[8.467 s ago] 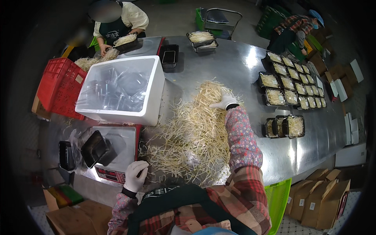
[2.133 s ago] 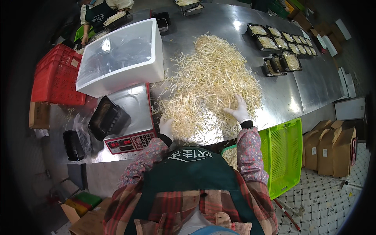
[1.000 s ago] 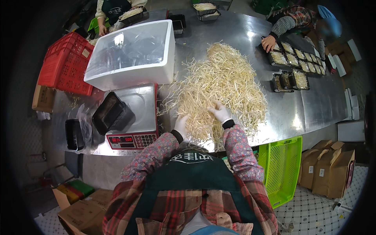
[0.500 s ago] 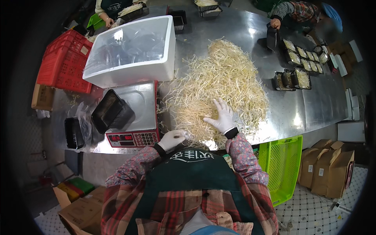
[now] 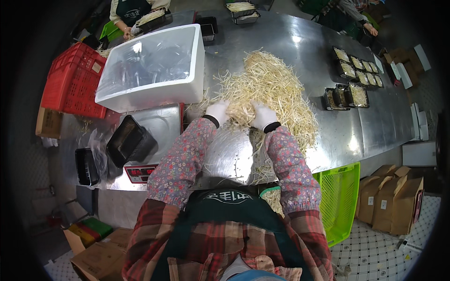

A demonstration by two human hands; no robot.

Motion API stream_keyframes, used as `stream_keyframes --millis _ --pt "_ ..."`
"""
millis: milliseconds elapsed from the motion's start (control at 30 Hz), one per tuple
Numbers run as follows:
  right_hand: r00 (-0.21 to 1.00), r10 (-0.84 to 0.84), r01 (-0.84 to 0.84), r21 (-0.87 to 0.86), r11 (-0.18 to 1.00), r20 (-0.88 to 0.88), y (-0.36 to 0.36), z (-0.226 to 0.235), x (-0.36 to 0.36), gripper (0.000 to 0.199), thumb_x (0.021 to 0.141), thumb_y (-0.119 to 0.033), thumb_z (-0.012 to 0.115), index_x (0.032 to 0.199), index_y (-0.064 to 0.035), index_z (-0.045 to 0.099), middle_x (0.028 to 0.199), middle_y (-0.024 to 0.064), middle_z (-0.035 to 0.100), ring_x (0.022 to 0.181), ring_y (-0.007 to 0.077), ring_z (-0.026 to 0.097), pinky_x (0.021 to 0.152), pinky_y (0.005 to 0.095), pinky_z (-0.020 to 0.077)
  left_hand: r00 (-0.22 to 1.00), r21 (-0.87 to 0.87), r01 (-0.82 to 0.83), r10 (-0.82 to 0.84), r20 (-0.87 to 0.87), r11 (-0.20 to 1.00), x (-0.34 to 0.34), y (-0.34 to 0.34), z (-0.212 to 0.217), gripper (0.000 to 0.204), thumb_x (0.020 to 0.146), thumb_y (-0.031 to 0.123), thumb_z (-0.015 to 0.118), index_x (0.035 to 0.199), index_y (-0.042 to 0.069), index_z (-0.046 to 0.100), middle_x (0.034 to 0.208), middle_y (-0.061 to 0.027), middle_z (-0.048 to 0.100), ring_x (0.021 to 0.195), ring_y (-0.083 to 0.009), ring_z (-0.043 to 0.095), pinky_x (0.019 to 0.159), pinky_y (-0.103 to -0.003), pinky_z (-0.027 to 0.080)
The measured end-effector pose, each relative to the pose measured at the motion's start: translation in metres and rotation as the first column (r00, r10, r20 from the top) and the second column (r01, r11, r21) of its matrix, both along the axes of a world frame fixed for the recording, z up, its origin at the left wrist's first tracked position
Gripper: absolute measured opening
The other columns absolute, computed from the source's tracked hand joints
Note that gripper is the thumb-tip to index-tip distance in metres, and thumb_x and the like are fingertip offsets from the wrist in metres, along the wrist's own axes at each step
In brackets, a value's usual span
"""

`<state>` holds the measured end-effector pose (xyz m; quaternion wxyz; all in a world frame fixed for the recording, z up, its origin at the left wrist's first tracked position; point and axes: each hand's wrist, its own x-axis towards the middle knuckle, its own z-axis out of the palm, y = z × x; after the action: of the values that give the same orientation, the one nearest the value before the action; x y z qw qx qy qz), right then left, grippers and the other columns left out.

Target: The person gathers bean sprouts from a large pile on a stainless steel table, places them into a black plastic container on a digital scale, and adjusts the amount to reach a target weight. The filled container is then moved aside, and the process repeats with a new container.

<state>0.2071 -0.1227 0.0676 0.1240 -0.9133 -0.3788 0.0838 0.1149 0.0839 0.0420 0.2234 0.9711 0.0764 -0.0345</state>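
Note:
A big heap of pale bean sprouts (image 5: 274, 82) lies on the steel table (image 5: 225, 159). My left hand (image 5: 218, 112), in a white glove, presses into the near left edge of the heap with fingers curled into the sprouts. Facing it, my gloved right hand (image 5: 262, 116) closes on the other side of the same clump; the fingertips of both are partly buried. To the left, an empty black tray (image 5: 125, 140) leans tilted on the scale (image 5: 164, 124), whose keypad is hidden by my left sleeve.
A white foam box (image 5: 150, 97) with clear plastic stands behind the scale, beside a red crate (image 5: 75, 79). Another black tray (image 5: 87, 167) sits at the left edge. Filled trays (image 5: 358, 95) are at right. A green basket (image 5: 337, 201) stands below the table edge. Two co-workers are across.
Both hands have moved forward and gathered the near sprouts away from the table's front edge, baring steel there. My right hand, spread before, is now curled. The co-worker at far right has shifted away.

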Motion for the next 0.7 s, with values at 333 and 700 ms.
stream_keyframes --millis 333,700 --pt "0.974 0.195 -0.175 -0.157 0.972 0.117 -0.045 0.019 -0.122 0.104 0.063 -0.031 0.082 0.151 -0.0136 0.028 0.147 0.0182 0.039 0.132 0.0379 0.041 0.099 0.0588 0.04 0.996 0.02 -0.001 -0.001 0.09 1.0 -0.15 -0.046 0.014 0.09 0.071 0.031 0.079 0.146 0.009 0.035 0.137 -0.0153 0.045 0.122 -0.036 0.048 0.095 -0.045 0.048" --pt "0.989 0.087 -0.097 -0.074 0.993 -0.122 -0.036 -0.019 -0.112 0.06 0.073 -0.021 0.073 0.128 -0.0109 0.055 0.112 0.0173 0.061 0.103 0.0345 0.061 0.081 0.0444 0.0534 0.989 -0.062 0.026 -0.035 -0.143 0.998 -0.131 -0.042 -0.042 0.046 0.078 0.019 0.067 0.119 0.006 0.051 0.108 -0.0182 0.058 0.096 -0.0385 0.062 0.08 -0.047 0.052"
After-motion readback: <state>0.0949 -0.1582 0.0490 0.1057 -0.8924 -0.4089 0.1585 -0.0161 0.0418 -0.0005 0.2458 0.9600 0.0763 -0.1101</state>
